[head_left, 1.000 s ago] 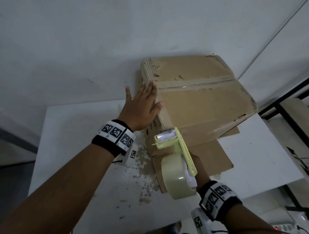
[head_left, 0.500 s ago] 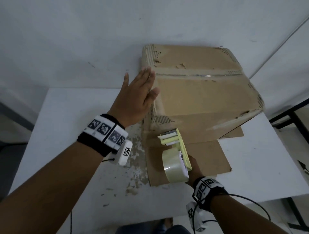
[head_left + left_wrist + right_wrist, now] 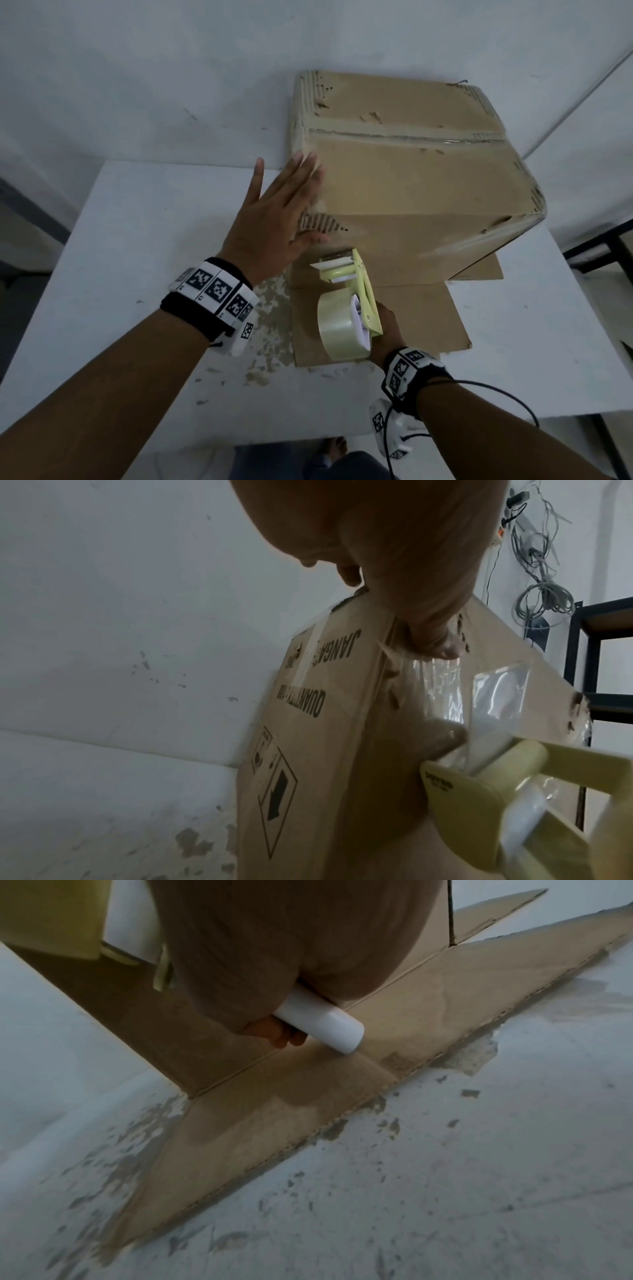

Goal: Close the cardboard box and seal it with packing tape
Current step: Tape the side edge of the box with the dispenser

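- We lay our left hand point(image 3: 274, 219) flat, fingers straight, against the worn brown cardboard box point(image 3: 411, 192) at its 9 o'clock corner, likely steadying it.
- Our right hand point(image 3: 385, 329) wraps the white handle of the pale green tape dispenser point(image 3: 356, 294), its roller touching the box's near face.
- The dispenser's long axis points toward 12 o'clock.
- The box rests on the white tabletop point(image 3: 137, 240), its lower flaps splayed toward 6 o'clock.

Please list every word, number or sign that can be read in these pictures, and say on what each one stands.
"JANGA…", partly hidden by tape: cardboard box side.
"QUANTITY", number after it unclear: same side.
Handling signs with an arrow: same side; smaller ones blurred.
Embossed brand on tape dispenser: too blurred.
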